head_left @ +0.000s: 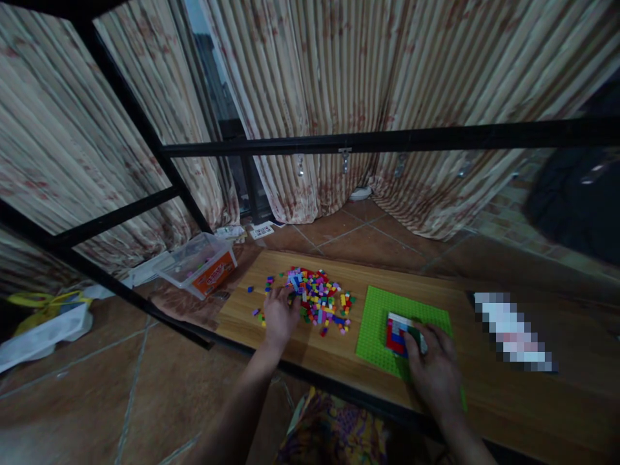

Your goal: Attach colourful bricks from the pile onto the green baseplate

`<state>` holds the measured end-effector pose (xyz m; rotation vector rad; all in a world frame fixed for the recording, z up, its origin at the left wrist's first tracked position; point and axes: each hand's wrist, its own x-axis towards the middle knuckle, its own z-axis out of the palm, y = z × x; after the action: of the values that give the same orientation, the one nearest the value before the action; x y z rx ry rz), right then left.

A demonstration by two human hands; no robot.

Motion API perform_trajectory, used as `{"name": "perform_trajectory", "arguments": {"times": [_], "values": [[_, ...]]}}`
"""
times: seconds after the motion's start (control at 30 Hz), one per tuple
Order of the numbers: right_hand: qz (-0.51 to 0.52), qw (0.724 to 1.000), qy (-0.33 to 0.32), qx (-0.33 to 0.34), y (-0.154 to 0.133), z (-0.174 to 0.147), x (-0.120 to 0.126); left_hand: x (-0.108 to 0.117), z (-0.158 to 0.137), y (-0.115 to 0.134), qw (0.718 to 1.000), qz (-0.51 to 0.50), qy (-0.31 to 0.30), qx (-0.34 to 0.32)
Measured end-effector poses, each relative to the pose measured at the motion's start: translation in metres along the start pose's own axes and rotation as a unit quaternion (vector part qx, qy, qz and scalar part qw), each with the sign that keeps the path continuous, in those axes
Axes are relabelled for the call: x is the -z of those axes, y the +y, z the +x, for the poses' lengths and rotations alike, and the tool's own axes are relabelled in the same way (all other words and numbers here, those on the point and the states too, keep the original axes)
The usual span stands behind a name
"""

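Observation:
My left hand (281, 316) is at the left edge of a heap of small coloured toy bricks (322, 294). Its fingers are bent down and a little apart among the bricks, with nothing visible between them. On the green baseplate (378, 323) sits a low block of joined bricks (396, 336) in red, blue and white, with a dark green part. My right hand (436, 361) lies over the right side of this block, its thumb and fingers closed around it. The palm hides part of the baseplate and of the block.
A clear plastic box (198, 265) with an orange label stands on the floor left of the wooden table (484, 400). A blurred-out flat sheet (513, 332) lies at the table's right. Black metal bars (290, 146) cross before the curtains (329, 77).

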<state>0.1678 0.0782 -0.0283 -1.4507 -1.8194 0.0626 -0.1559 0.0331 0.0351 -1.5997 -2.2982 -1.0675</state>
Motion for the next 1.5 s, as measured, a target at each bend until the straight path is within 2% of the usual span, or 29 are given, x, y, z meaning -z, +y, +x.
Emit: {"name": "perform_trajectory", "arguments": {"times": [0.17,0.37,0.5,0.57,0.63,0.7,0.77,0.83,0.93,1.0,1.03,1.1,1.2,1.33,1.4,1.5], "values": [[0.0,1.0,0.002,0.004,-0.001,-0.001,0.0,-0.012,0.018,0.001,0.998,0.005,-0.059,-0.03],[0.009,1.0,-0.007,-0.009,-0.007,0.0,0.003,-0.015,0.024,-0.001,0.995,-0.08,-0.066,-0.007],[0.014,1.0,-0.008,-0.02,-0.008,0.001,0.002,-0.008,0.013,0.006,0.983,-0.167,-0.08,0.014],[0.024,0.999,-0.003,-0.024,-0.01,0.002,0.003,-0.003,0.001,0.017,0.95,-0.289,-0.099,0.059],[0.032,0.999,0.01,-0.033,-0.015,0.003,0.008,0.004,-0.012,0.033,0.893,-0.423,-0.107,0.114],[0.046,0.997,0.025,-0.051,-0.027,0.005,0.017,0.01,-0.026,0.051,0.858,-0.48,-0.126,0.132],[0.097,0.991,0.025,-0.083,-0.047,0.006,0.028,0.014,-0.039,0.067,0.839,-0.506,-0.149,0.134],[0.231,0.963,-0.032,-0.132,-0.072,0.005,0.038,0.014,-0.049,0.079,0.825,-0.525,-0.167,0.126],[0.411,0.864,-0.113,-0.267,-0.11,0.003,0.045,0.01,-0.061,0.09,0.809,-0.543,-0.189,0.122],[0.478,0.813,-0.122,-0.311,-0.127,0.001,0.043,0.008,-0.066,0.095,0.801,-0.548,-0.204,0.128],[0.498,0.797,-0.124,-0.318,-0.132,0.0,0.041,0.007,-0.068,0.096,0.797,-0.551,-0.21,0.131],[0.521,0.784,-0.119,-0.314,-0.137,-0.003,0.036,0.006,-0.071,0.098,0.788,-0.559,-0.22,0.136],[0.509,0.805,-0.096,-0.29,-0.136,-0.008,0.029,0.004,-0.075,0.098,0.761,-0.584,-0.23,0.165],[0.436,0.867,-0.106,-0.219,-0.132,-0.014,0.027,0.002,-0.08,0.094,0.696,-0.633,-0.247,0.23],[0.407,0.886,-0.121,-0.185,-0.132,-0.016,0.027,0.002,-0.08,0.093,0.697,-0.628,-0.261,0.228],[0.383,0.899,-0.139,-0.162,-0.131,-0.017,0.027,0.001,-0.079,0.091,0.706,-0.61,-0.283,0.221]]}}
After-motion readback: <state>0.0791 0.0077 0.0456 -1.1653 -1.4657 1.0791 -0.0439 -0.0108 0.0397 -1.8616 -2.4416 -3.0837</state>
